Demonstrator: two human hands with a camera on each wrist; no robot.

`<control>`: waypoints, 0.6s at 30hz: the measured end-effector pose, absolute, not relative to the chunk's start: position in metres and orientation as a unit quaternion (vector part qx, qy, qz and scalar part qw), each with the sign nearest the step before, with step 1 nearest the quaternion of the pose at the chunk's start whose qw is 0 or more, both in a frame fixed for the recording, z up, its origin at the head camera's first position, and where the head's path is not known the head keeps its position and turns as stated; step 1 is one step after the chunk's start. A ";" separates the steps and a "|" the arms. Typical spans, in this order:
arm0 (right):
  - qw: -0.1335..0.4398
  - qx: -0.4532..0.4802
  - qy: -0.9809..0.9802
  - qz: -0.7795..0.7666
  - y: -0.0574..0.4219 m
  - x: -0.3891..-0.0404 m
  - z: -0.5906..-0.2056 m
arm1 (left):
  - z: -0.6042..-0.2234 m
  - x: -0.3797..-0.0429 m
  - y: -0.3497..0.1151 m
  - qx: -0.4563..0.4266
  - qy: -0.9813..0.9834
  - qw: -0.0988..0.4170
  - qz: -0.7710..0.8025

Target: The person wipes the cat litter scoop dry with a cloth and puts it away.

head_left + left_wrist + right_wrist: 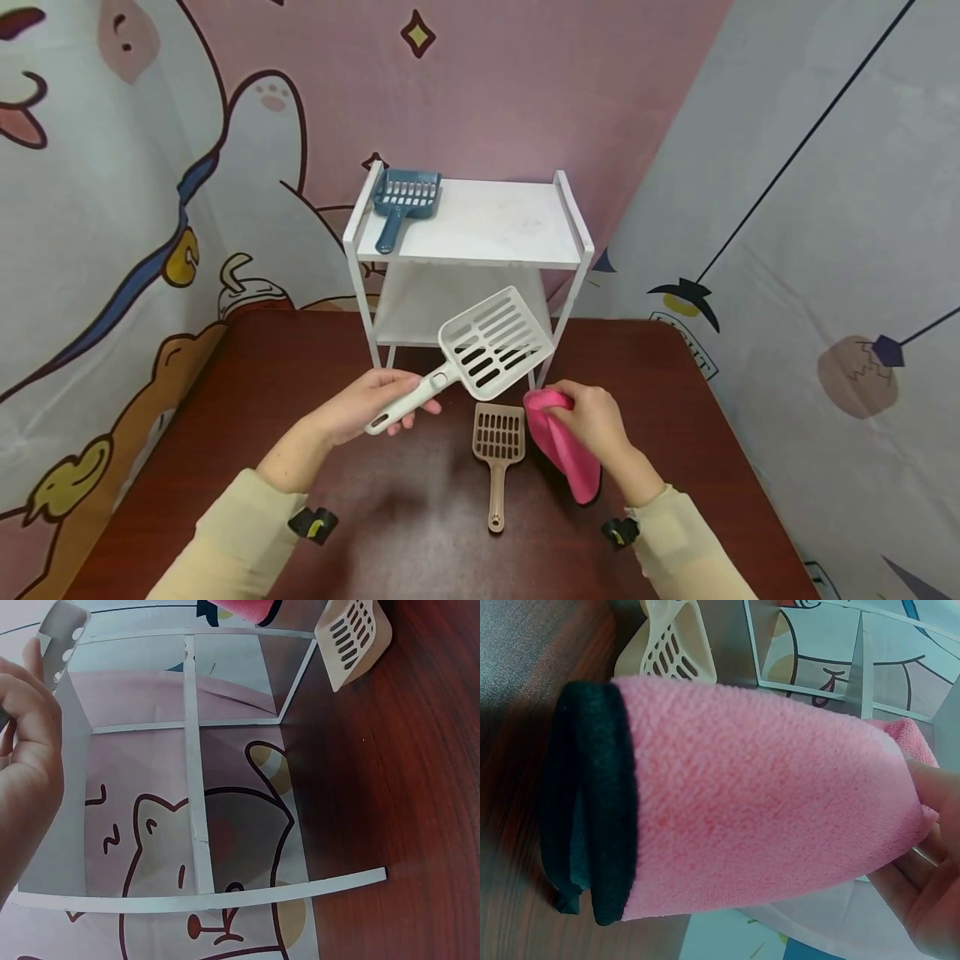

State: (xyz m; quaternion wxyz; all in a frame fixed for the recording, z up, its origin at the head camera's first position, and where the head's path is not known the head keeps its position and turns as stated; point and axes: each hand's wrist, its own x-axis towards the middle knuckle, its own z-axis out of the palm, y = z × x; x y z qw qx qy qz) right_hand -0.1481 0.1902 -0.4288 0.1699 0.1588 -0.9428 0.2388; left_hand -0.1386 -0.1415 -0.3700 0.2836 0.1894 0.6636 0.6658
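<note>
My left hand [378, 404] grips the handle of a white slotted litter scoop [495, 342], its head raised toward the upper right, before the rack. In the left wrist view, only part of that scoop [64, 634] shows beside my left hand [30, 724]. My right hand [592, 417] pinches a pink plush cloth [562, 446] by its upper end, and the cloth hangs down. The right wrist view shows its black trim [611, 802] at the lower end, folded over. Between the hands, a beige litter scoop [497, 442] lies on the table, handle toward me.
A white two-tier rack [495, 221] stands at the back of the dark red-brown table [405, 533]. A blue litter scoop [405, 200] lies at the left of its top shelf, handle pointing forward. Cartoon-printed wall sheets [525, 92] surround the table.
</note>
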 end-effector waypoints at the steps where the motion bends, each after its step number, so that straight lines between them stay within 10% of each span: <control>1: 0.171 0.159 -0.943 0.238 0.190 -0.148 -0.429 | -0.369 -0.139 -0.141 0.190 0.662 0.284 0.667; 18: 0.164 0.159 -0.944 0.239 0.191 -0.147 -0.429 | -0.349 -0.143 -0.135 0.182 0.651 0.276 0.683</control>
